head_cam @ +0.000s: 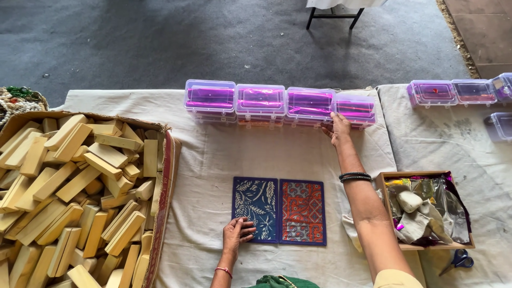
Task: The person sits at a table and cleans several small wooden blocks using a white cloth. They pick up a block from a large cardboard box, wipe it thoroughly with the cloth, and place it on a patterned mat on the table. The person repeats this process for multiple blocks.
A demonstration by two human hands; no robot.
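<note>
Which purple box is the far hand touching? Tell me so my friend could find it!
Look at the white cloth on the floor and find the row of four purple boxes along its far edge. The right hand rests on the last box at the right end. It alone has a hand on it, and sits nearest the gap before the next cloth.

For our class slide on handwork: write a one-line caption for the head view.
Right hand touches a purple-lidded box; left hand rests on a blue patterned board.
</note>
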